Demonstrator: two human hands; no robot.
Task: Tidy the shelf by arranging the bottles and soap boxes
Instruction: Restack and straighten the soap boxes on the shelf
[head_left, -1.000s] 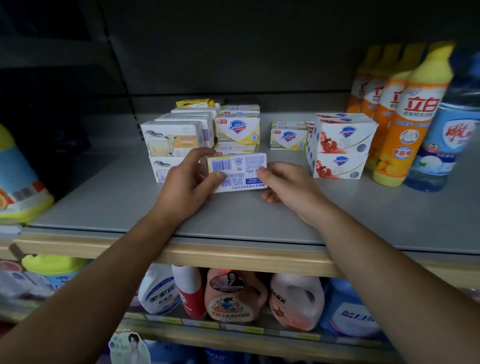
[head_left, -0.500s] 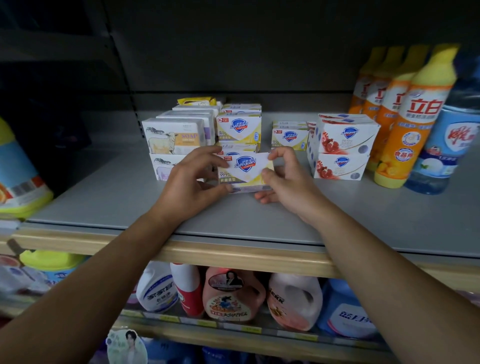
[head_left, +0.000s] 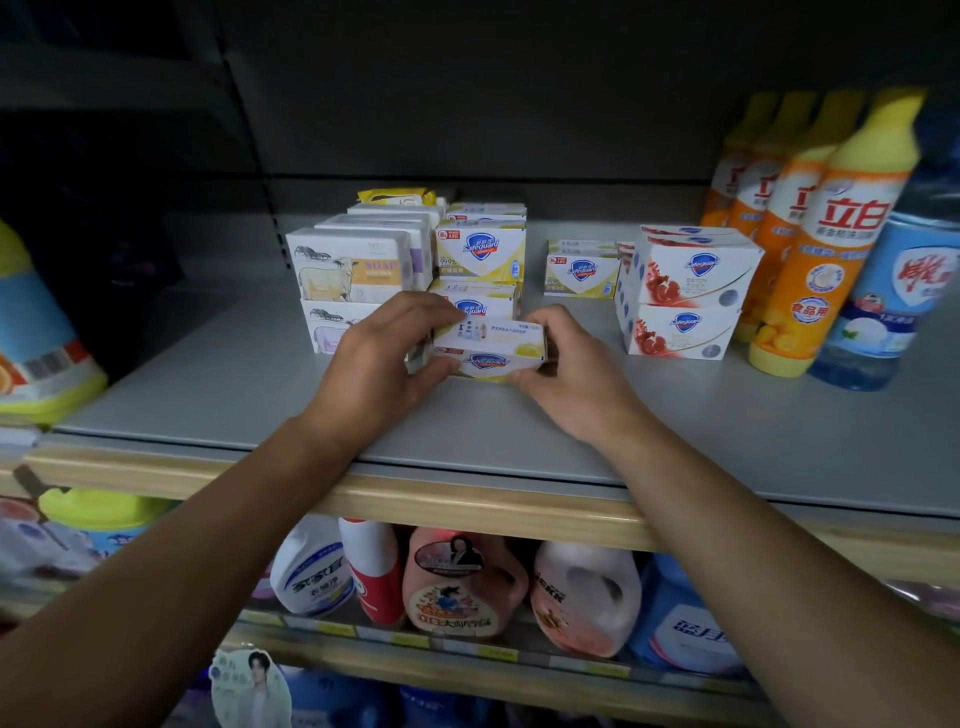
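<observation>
- While both hands meet at mid-shelf, the left edge of the grey metal shelf (head_left: 218, 384) carries only a blurred blue-and-yellow plastic jug (head_left: 36, 338), well apart from the work; bare shelf lies between it and the soap.
- Next rightward stand the white cardboard soap boxes printed with a sheep (head_left: 350, 270), stacked two high in a row running back toward the rear wall.
- Just right of them the left hand (head_left: 371, 371) holds one short end of the small yellow-and-white cardboard soap box (head_left: 491, 351), thumb below and fingers (head_left: 431, 306) curled over the top, pinching it.
- That box's long axis runs left to right across the shelf, its front face tipped forward and down; whether its lower edge touches the shelf I cannot tell.
- Directly behind it rises the stack of matching yellow-and-white soap boxes (head_left: 480, 254), two high, faces upright; the held box lies just in front, so I judge the coming move to be a short push back and a tilt to upright.
- The right hand (head_left: 576, 379) grips the box's other short end, fingers (head_left: 545, 319) closed around it; both hands are equally near.
- Rightward, a lone yellow-and-white box (head_left: 582, 273) sits farther back, with open shelf before it.
- Beyond stand the white pomegranate-printed soap boxes (head_left: 685, 291), stacked two high.
- Last come the orange dish-soap bottles with yellow tops (head_left: 836, 239) and a blue-labelled bottle (head_left: 893, 306), upright, crowded together, clear of the hands.
</observation>
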